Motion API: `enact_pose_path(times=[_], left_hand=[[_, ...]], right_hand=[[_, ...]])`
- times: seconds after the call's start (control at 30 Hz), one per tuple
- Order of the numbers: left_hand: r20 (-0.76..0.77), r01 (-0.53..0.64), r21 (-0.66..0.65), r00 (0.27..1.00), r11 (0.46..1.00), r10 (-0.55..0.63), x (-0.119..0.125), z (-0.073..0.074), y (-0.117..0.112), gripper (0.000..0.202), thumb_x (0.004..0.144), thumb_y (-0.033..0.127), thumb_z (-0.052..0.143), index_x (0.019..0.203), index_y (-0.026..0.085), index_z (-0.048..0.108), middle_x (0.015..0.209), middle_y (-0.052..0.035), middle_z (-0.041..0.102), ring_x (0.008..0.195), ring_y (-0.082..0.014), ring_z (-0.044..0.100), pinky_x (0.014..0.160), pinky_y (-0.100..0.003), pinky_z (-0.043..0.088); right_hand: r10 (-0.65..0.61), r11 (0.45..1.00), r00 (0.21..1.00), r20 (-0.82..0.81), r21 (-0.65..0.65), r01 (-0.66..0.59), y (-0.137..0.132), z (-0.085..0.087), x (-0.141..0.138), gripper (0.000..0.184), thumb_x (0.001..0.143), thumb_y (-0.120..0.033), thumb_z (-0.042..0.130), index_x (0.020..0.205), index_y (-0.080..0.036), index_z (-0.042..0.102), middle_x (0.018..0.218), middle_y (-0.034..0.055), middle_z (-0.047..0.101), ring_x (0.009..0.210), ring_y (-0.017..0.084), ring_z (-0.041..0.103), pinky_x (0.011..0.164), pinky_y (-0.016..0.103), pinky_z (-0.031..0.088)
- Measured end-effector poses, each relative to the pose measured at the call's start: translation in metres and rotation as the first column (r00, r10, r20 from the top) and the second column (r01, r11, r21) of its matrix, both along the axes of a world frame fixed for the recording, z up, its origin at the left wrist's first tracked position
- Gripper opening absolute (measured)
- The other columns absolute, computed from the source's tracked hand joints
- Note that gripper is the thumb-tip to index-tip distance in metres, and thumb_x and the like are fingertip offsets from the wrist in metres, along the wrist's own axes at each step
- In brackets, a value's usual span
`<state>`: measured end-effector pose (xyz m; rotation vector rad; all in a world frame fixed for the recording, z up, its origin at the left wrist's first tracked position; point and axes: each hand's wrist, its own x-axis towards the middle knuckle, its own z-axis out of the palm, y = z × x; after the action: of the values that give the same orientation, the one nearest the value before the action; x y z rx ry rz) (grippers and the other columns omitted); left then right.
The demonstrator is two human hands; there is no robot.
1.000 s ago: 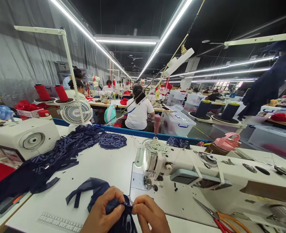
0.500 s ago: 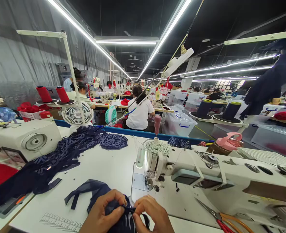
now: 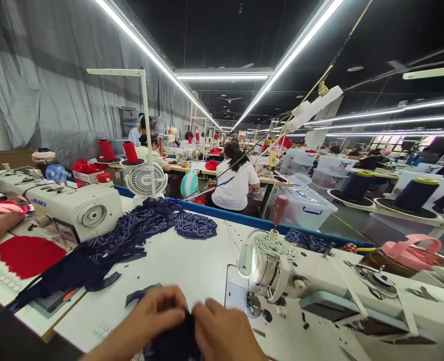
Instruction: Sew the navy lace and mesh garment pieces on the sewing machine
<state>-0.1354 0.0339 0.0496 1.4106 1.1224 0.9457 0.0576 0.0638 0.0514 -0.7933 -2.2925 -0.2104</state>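
Low in the middle of the head view, my left hand (image 3: 156,318) pinches a piece of dark navy fabric (image 3: 174,341), its fingers closed. Beside it, my right hand (image 3: 222,328) is also closed on the navy fabric, its fingertips close to the left ones. Both hands are somewhat blurred, and the fabric's lower part runs out of the picture. A loose end of the cloth shows on the white table (image 3: 180,255) behind my left hand. To the right of my hands stands a white sewing machine (image 3: 319,291).
A heap of navy patterned fabric pieces (image 3: 131,230) lies to the left. Beyond it are another sewing machine (image 3: 75,200), red cloth (image 3: 29,255) and a co-worker's hand (image 3: 1,225). Dark thread cones (image 3: 412,193) stand right. A white fan (image 3: 146,179) and a seated person (image 3: 235,180) are ahead.
The view has turned left, bringing a co-worker's hand into sight. My hands have moved together with the navy fabric, and less of its loose end shows on the table.
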Motion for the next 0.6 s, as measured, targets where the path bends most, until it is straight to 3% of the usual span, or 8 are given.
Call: enact_pose_path(times=[0.07, 0.13, 0.2, 0.27, 0.33, 0.47, 0.53, 0.6], left_hand=[[-0.23, -0.123, 0.393, 0.946, 0.911, 0.227, -0.02, 0.043, 0.027, 0.024, 0.089, 0.039, 0.055, 0.082, 0.017, 0.06, 0.072, 0.0008, 0.058, 0.068, -0.0147, 0.053, 0.063, -0.025, 0.042], [-0.245, -0.145, 0.569, 0.91, 0.809, 0.336, -0.033, 0.076, 0.049, 0.014, 0.089, 0.032, 0.059, 0.089, 0.019, 0.062, 0.087, -0.0012, 0.064, 0.085, -0.0178, 0.057, 0.08, -0.029, 0.044], [-0.348, 0.045, 0.84, 0.809, 0.54, 0.474, -0.036, 0.082, 0.057, 0.008, 0.092, 0.023, 0.057, 0.095, 0.02, 0.063, 0.095, -0.0023, 0.067, 0.091, -0.0189, 0.058, 0.087, -0.033, 0.043], [-0.409, 0.28, 0.91, 0.721, 0.306, 0.559, -0.023, 0.053, 0.054, 0.013, 0.095, 0.013, 0.052, 0.098, 0.02, 0.063, 0.093, -0.0026, 0.069, 0.09, -0.0192, 0.058, 0.09, -0.036, 0.042], [-0.429, 0.365, 0.902, 0.695, 0.231, 0.576, 0.003, 0.0, 0.046, 0.026, 0.096, 0.004, 0.041, 0.096, 0.016, 0.064, 0.088, -0.004, 0.068, 0.085, -0.0181, 0.059, 0.095, -0.039, 0.041], [-0.379, 0.28, 0.924, 0.755, 0.26, 0.535, 0.078, -0.101, 0.04, 0.033, 0.095, 0.002, 0.035, 0.08, 0.014, 0.062, 0.073, -0.002, 0.062, 0.071, -0.0153, 0.056, 0.097, -0.041, 0.044], [-0.398, 0.271, 0.913, 0.758, 0.305, 0.517, 0.105, -0.121, 0.042, 0.033, 0.092, 0.001, 0.036, 0.074, 0.015, 0.059, 0.068, -0.0019, 0.058, 0.065, -0.0147, 0.053, 0.092, -0.039, 0.049], [-0.429, 0.313, 0.9, 0.761, 0.304, 0.487, 0.117, -0.12, 0.046, 0.029, 0.088, 0.001, 0.038, 0.073, 0.015, 0.058, 0.067, -0.0019, 0.056, 0.063, -0.0147, 0.051, 0.089, -0.037, 0.052]], right_hand=[[-0.033, 0.999, 0.998, -0.049, -0.014, 0.032, 0.037, 0.027, -0.035, 0.02, 0.087, -0.007, 0.051, 0.077, -0.023, 0.057, 0.058, -0.0037, 0.055, 0.047, 0.016, 0.052, 0.044, 0.028, 0.03], [-0.035, 0.999, 0.993, -0.111, -0.005, 0.035, 0.069, 0.045, -0.059, 0.022, 0.095, -0.004, 0.044, 0.096, -0.018, 0.06, 0.078, 0.0015, 0.065, 0.07, 0.017, 0.063, 0.061, 0.026, 0.043], [0.01, 1.0, 0.991, -0.136, 0.023, -0.007, 0.085, 0.043, -0.062, 0.026, 0.101, -0.006, 0.036, 0.113, -0.016, 0.057, 0.1, 0.0064, 0.067, 0.092, 0.016, 0.063, 0.077, 0.025, 0.046], [0.076, 0.996, 0.992, -0.097, 0.059, -0.071, 0.085, 0.017, -0.043, 0.028, 0.103, -0.009, 0.032, 0.115, -0.016, 0.056, 0.099, 0.0064, 0.067, 0.09, 0.015, 0.063, 0.073, 0.024, 0.046], [0.155, 0.983, 0.988, 0.012, 0.097, -0.156, 0.075, -0.022, -0.009, 0.027, 0.102, -0.011, 0.034, 0.101, -0.018, 0.06, 0.078, 0.0009, 0.064, 0.065, 0.015, 0.058, 0.054, 0.026, 0.041], [0.154, 0.979, 0.975, 0.16, 0.108, -0.172, 0.056, -0.086, 0.062, 0.022, 0.101, -0.011, 0.042, 0.095, -0.016, 0.062, 0.075, 0.0024, 0.062, 0.062, 0.017, 0.053, 0.052, 0.029, 0.034], [0.1, 0.992, 0.979, 0.18, 0.062, -0.113, 0.052, -0.097, 0.085, 0.017, 0.1, -0.012, 0.048, 0.092, -0.016, 0.062, 0.075, 0.0028, 0.06, 0.067, 0.018, 0.053, 0.052, 0.029, 0.033], [0.052, 0.999, 0.98, 0.191, 0.005, -0.054, 0.047, -0.097, 0.099, 0.012, 0.097, -0.011, 0.051, 0.096, -0.017, 0.062, 0.078, 0.0024, 0.058, 0.071, 0.018, 0.053, 0.052, 0.029, 0.033]])
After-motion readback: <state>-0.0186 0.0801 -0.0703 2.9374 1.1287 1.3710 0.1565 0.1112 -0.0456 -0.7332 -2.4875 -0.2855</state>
